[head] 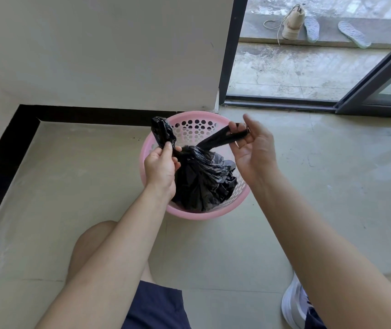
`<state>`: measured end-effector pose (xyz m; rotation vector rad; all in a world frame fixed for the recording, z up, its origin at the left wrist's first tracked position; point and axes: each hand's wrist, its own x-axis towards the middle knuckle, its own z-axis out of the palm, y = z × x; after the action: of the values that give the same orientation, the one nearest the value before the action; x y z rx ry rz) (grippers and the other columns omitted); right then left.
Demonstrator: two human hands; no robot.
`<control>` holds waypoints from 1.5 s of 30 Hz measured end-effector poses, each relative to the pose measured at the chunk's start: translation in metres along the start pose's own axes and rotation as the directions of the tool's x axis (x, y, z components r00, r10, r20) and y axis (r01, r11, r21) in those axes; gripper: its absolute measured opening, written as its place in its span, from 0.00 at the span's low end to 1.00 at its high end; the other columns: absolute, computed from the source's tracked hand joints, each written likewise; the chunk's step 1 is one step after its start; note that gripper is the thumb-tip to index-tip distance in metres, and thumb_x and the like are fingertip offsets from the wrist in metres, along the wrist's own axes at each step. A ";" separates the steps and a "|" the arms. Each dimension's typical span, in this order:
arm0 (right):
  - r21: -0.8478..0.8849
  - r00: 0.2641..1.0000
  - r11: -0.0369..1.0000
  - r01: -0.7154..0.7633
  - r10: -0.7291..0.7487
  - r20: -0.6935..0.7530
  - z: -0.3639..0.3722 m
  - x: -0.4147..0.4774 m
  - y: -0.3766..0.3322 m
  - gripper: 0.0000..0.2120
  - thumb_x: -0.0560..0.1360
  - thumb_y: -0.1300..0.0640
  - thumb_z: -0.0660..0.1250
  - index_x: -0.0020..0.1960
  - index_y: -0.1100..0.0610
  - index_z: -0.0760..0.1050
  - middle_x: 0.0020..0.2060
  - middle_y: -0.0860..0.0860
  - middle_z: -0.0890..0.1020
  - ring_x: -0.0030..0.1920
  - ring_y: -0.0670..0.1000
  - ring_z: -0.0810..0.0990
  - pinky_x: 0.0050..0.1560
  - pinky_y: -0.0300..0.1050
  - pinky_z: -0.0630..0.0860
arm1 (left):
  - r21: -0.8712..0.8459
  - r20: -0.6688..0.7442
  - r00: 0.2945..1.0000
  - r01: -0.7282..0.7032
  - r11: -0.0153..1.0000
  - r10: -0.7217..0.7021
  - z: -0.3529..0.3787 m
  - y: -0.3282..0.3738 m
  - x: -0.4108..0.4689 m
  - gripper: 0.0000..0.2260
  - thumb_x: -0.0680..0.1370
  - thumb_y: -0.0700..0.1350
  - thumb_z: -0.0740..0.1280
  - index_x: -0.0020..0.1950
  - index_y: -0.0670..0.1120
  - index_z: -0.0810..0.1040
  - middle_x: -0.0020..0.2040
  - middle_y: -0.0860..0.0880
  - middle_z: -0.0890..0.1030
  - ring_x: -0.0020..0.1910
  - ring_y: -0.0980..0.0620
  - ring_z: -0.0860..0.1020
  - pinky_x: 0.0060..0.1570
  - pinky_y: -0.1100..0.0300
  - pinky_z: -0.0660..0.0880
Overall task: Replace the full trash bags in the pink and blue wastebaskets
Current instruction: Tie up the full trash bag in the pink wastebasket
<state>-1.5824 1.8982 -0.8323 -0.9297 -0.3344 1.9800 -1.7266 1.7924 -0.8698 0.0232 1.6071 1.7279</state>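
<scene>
Both hands (160, 166) (252, 148) grip the black bag's (204, 179) 2 handles above the pink wastebasket (147, 143).

Black trash bag (204, 179) in pink wastebasket (189, 213), both hands gripping handles

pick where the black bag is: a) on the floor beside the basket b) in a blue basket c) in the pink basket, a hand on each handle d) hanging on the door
c: the black bag lies in the pink basket, left hand and right hand each gripping a handle.
</scene>
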 end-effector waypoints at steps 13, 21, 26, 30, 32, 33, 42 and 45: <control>-0.936 0.940 -0.146 0.321 -0.076 0.334 -0.017 0.018 0.011 0.19 0.79 0.42 0.66 0.40 0.56 0.78 0.31 0.51 0.78 0.29 0.47 0.73 0.31 0.44 0.70 | -0.356 0.056 0.990 0.143 0.923 -0.132 -0.008 0.015 0.001 0.16 0.85 0.47 0.53 0.65 0.39 0.73 0.42 0.45 0.83 0.36 0.53 0.81 0.42 0.58 0.77; -0.087 0.997 0.995 0.052 -0.057 -0.056 0.016 0.016 0.003 0.12 0.83 0.49 0.61 0.52 0.58 0.72 0.44 0.55 0.82 0.52 0.56 0.82 0.63 0.54 0.77 | -0.730 0.067 0.991 0.127 0.671 -0.115 0.004 0.052 0.009 0.16 0.85 0.43 0.52 0.37 0.45 0.66 0.24 0.49 0.65 0.25 0.51 0.69 0.35 0.54 0.80; 0.233 0.996 0.969 -0.078 0.068 0.049 0.030 0.008 0.013 0.16 0.81 0.52 0.63 0.37 0.54 0.64 0.23 0.47 0.64 0.23 0.47 0.69 0.30 0.42 0.75 | -0.681 0.028 0.977 0.174 0.711 -0.213 0.008 0.043 0.006 0.16 0.84 0.43 0.52 0.36 0.45 0.63 0.23 0.50 0.61 0.20 0.52 0.65 0.29 0.60 0.74; -0.180 0.967 0.983 -0.028 -0.019 -0.256 -0.002 0.022 -0.003 0.09 0.80 0.56 0.63 0.41 0.55 0.69 0.22 0.46 0.57 0.21 0.45 0.55 0.20 0.39 0.53 | -0.484 -0.099 0.956 0.195 0.853 -0.275 -0.014 0.030 0.015 0.16 0.84 0.41 0.52 0.36 0.46 0.64 0.22 0.53 0.58 0.19 0.55 0.55 0.20 0.64 0.56; -0.236 0.910 0.971 0.043 -0.136 -0.392 -0.024 0.031 -0.020 0.03 0.79 0.59 0.62 0.48 0.57 0.69 0.22 0.46 0.58 0.21 0.46 0.55 0.21 0.38 0.53 | -0.329 -0.148 0.971 0.131 0.935 -0.188 -0.024 0.027 0.021 0.16 0.84 0.41 0.53 0.36 0.46 0.64 0.21 0.54 0.58 0.19 0.56 0.54 0.21 0.65 0.52; -0.270 0.888 0.960 0.068 -0.181 -0.422 -0.031 0.034 -0.027 0.03 0.78 0.59 0.63 0.49 0.57 0.69 0.22 0.47 0.58 0.21 0.46 0.55 0.21 0.38 0.54 | -0.252 -0.148 0.981 0.084 0.964 -0.124 -0.025 0.027 0.023 0.16 0.84 0.41 0.53 0.36 0.47 0.64 0.20 0.55 0.58 0.19 0.56 0.54 0.21 0.66 0.51; -0.657 0.972 0.730 0.190 -0.232 0.023 -0.007 0.024 -0.028 0.03 0.77 0.57 0.61 0.45 0.55 0.70 0.28 0.48 0.74 0.31 0.49 0.74 0.36 0.44 0.73 | -0.101 -0.035 0.997 -0.078 0.992 0.074 -0.025 0.032 0.023 0.14 0.84 0.45 0.56 0.39 0.46 0.69 0.24 0.52 0.61 0.23 0.54 0.59 0.24 0.62 0.62; -0.845 0.936 0.413 0.339 -0.238 0.259 0.006 0.014 -0.018 0.04 0.76 0.54 0.60 0.43 0.51 0.71 0.37 0.47 0.76 0.37 0.45 0.73 0.39 0.40 0.69 | -0.075 0.068 0.982 -0.171 0.982 0.176 -0.010 0.035 0.011 0.13 0.84 0.47 0.57 0.41 0.46 0.71 0.26 0.51 0.65 0.25 0.53 0.65 0.30 0.58 0.69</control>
<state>-1.5804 1.9206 -0.8255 -1.2727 -1.6108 1.4328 -1.7566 1.7925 -0.8470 0.1966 1.5281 1.8918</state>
